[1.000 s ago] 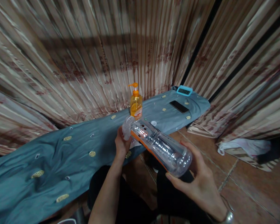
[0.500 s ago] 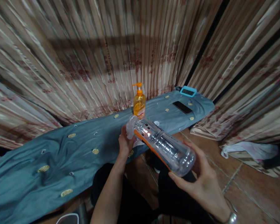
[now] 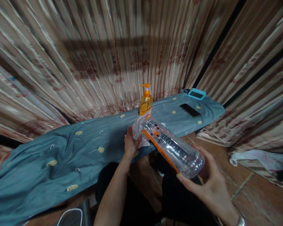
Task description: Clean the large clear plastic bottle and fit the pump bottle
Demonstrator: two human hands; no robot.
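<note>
A clear plastic bottle with an orange stripe (image 3: pixel 171 147) lies tilted over the person's lap, neck towards the blue-grey patterned cloth (image 3: pixel 61 153). Right hand (image 3: pixel 206 182) cups its base, fingers curled; left hand (image 3: pixel 131 145) grips the neck. Behind stands an orange pump bottle (image 3: pixel 146 104).

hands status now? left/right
Left hand: closed on the cap end of the clear bottle.
Right hand: grip around the bottle's base.

No legible text on bottle (image 3: pixel 172 147) or dispenser (image 3: pixel 146 105).
</note>
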